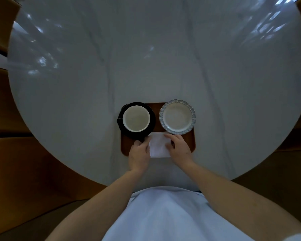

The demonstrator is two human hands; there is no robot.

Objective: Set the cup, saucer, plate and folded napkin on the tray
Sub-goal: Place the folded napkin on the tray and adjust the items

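Here both hands (159,150) pinch the napkin (158,146), hiding its side edges.

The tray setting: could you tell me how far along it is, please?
Mostly done. The cup sits on its black saucer at the tray's left, and the plate is at its right. In hand: the napkin, which lies at the tray's near edge with the left hand and right hand holding its sides. Left: letting go, perhaps after squaring it.
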